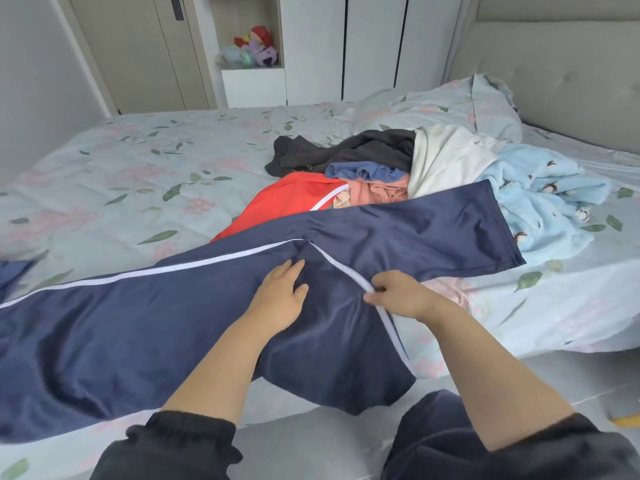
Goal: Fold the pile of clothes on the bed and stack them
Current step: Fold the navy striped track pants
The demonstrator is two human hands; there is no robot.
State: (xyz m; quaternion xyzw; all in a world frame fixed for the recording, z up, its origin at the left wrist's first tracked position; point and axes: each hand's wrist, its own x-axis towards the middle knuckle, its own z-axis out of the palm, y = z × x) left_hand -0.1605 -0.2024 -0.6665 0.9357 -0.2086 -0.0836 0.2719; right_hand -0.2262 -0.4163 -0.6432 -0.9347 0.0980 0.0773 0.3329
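Observation:
A navy blue garment with white piping (145,327) lies spread across the near edge of the bed (138,168), one sleeve reaching right toward the pile. My left hand (281,293) rests flat on its middle with straight fingers. My right hand (398,294) pinches the white-piped seam just to the right. Behind the garment lies the pile of clothes (391,168): a red piece (291,199), pink, blue, dark grey (346,147) and white (446,161) items, and a fluffy light blue one (543,195).
The bed has a floral cover and a pillow (450,105) at the upholstered headboard (561,74) on the right. White wardrobes (374,46), a niche with plush toys (256,46) and a door (138,53) stand beyond the bed.

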